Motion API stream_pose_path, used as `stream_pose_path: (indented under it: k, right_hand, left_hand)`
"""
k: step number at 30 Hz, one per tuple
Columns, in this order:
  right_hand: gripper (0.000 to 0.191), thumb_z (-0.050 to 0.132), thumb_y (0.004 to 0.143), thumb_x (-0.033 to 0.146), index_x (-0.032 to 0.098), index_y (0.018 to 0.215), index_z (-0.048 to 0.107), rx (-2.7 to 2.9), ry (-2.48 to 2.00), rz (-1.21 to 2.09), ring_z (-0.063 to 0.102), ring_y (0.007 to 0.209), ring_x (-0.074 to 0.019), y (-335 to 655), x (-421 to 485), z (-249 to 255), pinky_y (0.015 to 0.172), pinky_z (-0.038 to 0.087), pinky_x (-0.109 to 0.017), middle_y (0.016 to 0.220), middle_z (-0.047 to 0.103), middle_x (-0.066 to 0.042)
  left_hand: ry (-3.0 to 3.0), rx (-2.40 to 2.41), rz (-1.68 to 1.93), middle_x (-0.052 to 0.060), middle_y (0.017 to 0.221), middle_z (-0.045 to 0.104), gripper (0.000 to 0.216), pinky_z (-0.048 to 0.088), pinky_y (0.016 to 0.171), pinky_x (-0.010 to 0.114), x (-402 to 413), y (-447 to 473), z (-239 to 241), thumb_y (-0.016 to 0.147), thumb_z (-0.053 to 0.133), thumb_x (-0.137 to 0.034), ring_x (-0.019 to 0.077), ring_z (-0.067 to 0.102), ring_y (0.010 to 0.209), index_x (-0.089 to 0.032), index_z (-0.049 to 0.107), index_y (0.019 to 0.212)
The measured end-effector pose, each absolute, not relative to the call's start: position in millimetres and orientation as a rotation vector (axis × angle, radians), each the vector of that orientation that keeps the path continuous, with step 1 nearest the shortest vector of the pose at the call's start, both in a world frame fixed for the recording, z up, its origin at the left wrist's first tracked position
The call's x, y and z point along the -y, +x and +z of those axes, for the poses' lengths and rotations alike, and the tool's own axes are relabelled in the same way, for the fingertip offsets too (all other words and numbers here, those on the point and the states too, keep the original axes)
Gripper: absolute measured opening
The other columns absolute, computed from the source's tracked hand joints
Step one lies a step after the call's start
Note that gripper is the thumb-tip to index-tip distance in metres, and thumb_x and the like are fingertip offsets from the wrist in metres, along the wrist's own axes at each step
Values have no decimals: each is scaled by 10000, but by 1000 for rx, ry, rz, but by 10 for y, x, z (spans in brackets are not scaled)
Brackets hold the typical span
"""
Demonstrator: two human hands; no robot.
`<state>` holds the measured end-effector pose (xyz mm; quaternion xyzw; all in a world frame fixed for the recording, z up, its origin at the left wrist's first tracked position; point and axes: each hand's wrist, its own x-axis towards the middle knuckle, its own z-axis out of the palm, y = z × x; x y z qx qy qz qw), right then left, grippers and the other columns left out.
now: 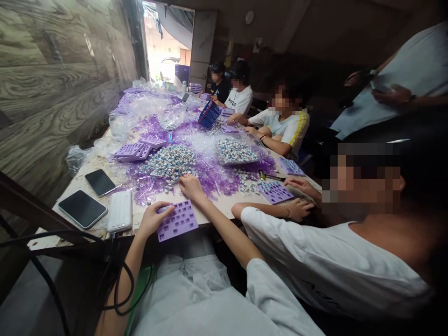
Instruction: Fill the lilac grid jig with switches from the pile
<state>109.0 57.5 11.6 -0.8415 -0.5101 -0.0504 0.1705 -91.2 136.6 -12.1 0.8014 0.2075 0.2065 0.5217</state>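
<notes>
My left hand [154, 218] grips the left side of a purple tray [178, 223] with rows of square holes, its thumb lying over the top face. The tray is tilted at the table's front edge. My right hand [191, 186] reaches over the tray to the near edge of a heap of small white and blue pieces [171, 161]. Its fingers are bent down at the pieces; whatever is between the fingertips is too small to make out. Purple transparent strips [217, 179] lie scattered around the heap.
Two phones [83, 208] and a white power bank [120, 211] with a cable lie at left. Purple trays [131, 150] are stacked behind them. A clear bag of pieces [236, 151] lies beyond the heap. At right, a co-worker's hands [301, 207] are beside another tray [275, 192].
</notes>
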Motion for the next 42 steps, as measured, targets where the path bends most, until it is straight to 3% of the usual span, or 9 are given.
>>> stream_pose_path:
  k: [5,11,15,18,21,25,31,36,42]
  right_hand:
    - [174,614,882,237,189,1011,720,1088,-1950,2,668,892,-154,1118,-407,21,872,512,-264,1036,720,-47]
    - [266,744,772,400,176,912,714,829,-1487,246,703,833,-172,888,-126,-76,808,579,-302,929,735,-55]
    - [238,753,778,370,190,931,721,955,-1479,323,700,815,-159,635,73,-22,811,585,-295,901,743,-38]
    - [206,718,814,315,215,992,743,1129,-1533,211,692,851,-160,506,141,16,821,573,-300,951,737,-36]
    - [121,680,844,265,229,927,761,1250,-1576,95,688,928,-181,441,152,-8,882,547,-334,961,739,-36]
    - [81,679,853,268,245,889,748,1250,-1676,19,682,998,-208,386,181,-103,988,491,-390,962,754,-27]
    - [87,661,880,292,238,899,726,1178,-1780,-137,663,987,-225,350,303,-167,1009,447,-416,963,751,-31]
    - [217,605,913,286,248,1085,730,1238,-1772,-146,675,975,-209,348,348,-142,949,491,-377,1029,736,-52]
    - [139,626,893,266,234,991,719,1223,-1663,-46,678,1003,-197,306,265,-52,930,530,-351,1040,728,-47]
  left_hand:
    - [1936,-512,507,67,1001,769,403,513,890,367,-1355,-910,-144,753,721,-585,277,697,970,-226,777,928]
    - [1916,-464,477,68,1005,765,419,499,916,341,-1323,-912,-130,798,677,-584,255,688,975,-205,764,954]
    - [1933,-442,472,66,1006,762,455,493,895,316,-1320,-912,-131,820,636,-608,243,678,958,-194,759,961]
    - [1950,-456,462,49,952,760,515,484,835,299,-1332,-907,-152,869,532,-652,230,664,905,-191,756,922]
    - [1950,-471,465,32,876,752,561,470,775,286,-1345,-899,-177,890,477,-674,214,650,840,-187,756,884]
    - [1896,-492,478,32,898,761,584,472,808,290,-1344,-891,-192,881,476,-698,222,662,876,-191,764,890]
    - [1882,-496,482,43,914,765,589,467,816,291,-1334,-896,-191,878,490,-692,224,666,879,-178,774,920]
    - [1897,-501,477,43,893,761,589,470,792,290,-1337,-902,-181,884,480,-685,225,657,865,-173,770,911]
    - [1895,-435,466,60,967,763,494,491,858,309,-1321,-920,-121,831,596,-633,238,669,928,-175,761,919]
